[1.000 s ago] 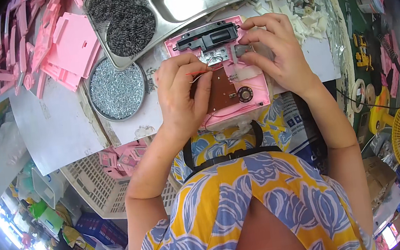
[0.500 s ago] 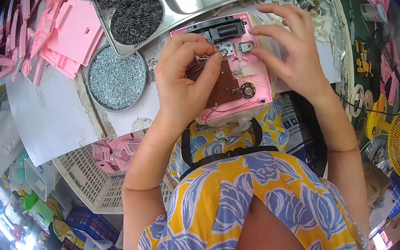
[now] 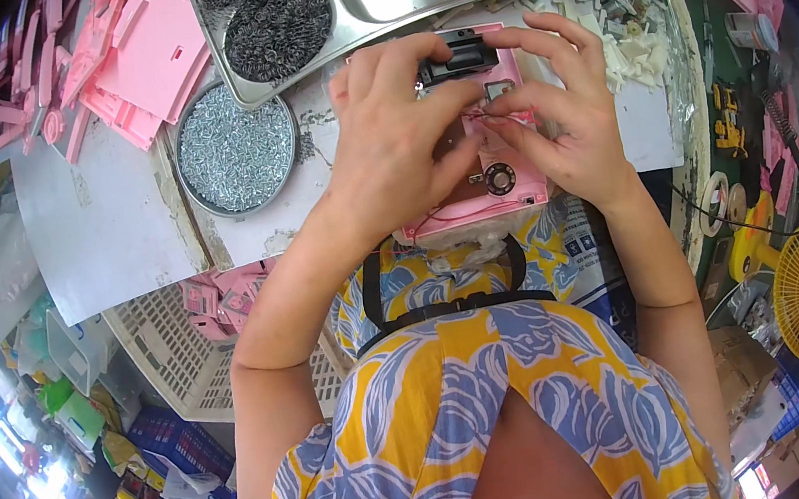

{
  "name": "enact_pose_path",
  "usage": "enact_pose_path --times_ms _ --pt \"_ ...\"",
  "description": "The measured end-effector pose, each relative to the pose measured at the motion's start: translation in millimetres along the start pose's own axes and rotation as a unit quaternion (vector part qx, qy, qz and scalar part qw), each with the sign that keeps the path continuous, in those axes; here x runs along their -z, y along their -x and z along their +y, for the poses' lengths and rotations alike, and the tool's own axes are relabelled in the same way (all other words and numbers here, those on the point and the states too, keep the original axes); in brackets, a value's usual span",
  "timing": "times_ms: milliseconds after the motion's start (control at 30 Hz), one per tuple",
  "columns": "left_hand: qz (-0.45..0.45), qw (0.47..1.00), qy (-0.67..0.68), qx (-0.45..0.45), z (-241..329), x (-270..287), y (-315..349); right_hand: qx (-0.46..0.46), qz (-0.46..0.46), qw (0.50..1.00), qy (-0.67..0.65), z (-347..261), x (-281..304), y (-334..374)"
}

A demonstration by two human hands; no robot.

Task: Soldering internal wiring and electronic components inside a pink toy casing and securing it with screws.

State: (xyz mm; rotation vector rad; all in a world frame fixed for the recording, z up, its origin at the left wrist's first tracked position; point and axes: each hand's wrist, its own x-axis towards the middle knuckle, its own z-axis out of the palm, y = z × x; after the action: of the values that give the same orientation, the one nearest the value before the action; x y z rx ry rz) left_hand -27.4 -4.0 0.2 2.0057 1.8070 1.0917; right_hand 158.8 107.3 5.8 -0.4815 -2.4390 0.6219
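Gripping pink casing (image 3: 504,197) lying open-side up, long axis pointing away, left hand (image 3: 400,138) and right hand (image 3: 569,116) closed on it

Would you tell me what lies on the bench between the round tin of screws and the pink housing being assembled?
In the head view, only bare, stained bench top separates the tin of screws from the pink housing; the left hand reaches over it.

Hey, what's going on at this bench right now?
A person is working with both hands on a flat pink plastic housing at the bench edge. The left hand covers its middle, and the right hand pinches a small part beside a black plastic piece. A round metal dish of silver screws sits to the left.
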Motion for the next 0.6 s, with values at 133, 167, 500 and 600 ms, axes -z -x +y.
enact_pose_path --times_ms 133,167,500,600 --pt "0.057 0.993 -0.018 -0.100 -14.8 -3.0 7.0 0.021 0.002 1.000 0.010 0.6 3.5 3.1" --pt "0.078 0.989 -0.017 -0.123 -18.7 -1.6 10.3 0.018 0.000 1.000 0.007 1.6 3.7 3.8" --pt "0.237 0.966 -0.084 0.058 11.3 2.0 31.4 -0.048 0.019 0.994 -0.097 13.3 11.3 3.3" --pt "0.070 0.994 0.081 0.025 47.6 17.4 15.3 -0.050 0.016 0.992 -0.116 15.3 17.0 1.6"
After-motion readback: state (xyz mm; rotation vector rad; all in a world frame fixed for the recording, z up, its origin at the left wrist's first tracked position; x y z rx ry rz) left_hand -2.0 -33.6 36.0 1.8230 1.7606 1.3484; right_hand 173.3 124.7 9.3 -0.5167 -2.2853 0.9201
